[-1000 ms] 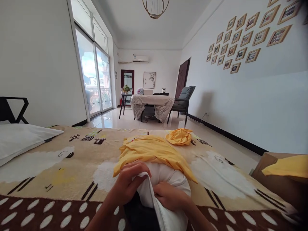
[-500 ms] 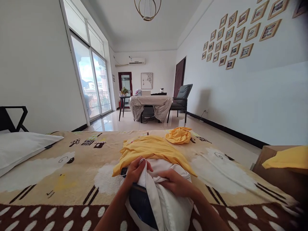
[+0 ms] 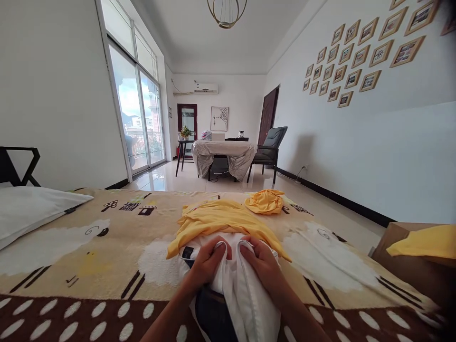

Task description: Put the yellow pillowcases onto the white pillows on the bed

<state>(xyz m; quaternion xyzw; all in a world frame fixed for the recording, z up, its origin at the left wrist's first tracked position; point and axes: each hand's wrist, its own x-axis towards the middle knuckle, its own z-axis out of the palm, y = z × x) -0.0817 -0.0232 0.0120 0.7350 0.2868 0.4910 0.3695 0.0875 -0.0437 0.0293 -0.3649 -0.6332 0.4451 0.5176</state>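
In front of me a bunched white cloth (image 3: pixel 253 299) lies on the bed, with a large dark navy area (image 3: pixel 214 313) at its lower left and a small black tag (image 3: pixel 187 252). My left hand (image 3: pixel 210 261) pinches one folded edge of the cloth. Opposite it, my right hand (image 3: pixel 257 261) pinches a second edge, and a gap separates the two hands. Just beyond them spreads a wrinkled yellow cloth (image 3: pixel 224 216), which touches the white one. Behind that, to the right, sits a crumpled yellow cloth bundle (image 3: pixel 265 202).
A patterned blanket (image 3: pixel 124 232) covers the bed. At the left is a white pillow (image 3: pixel 39 206); at the right, a cardboard box (image 3: pixel 388 249) with yellow fabric (image 3: pixel 425 242) over it. Farther off stand a covered table (image 3: pixel 224 148) and a dark chair (image 3: pixel 270 151).
My right hand has moved up and left, from lying on the white cloth to pinching its edge beside my left hand. The view has tilted slightly.
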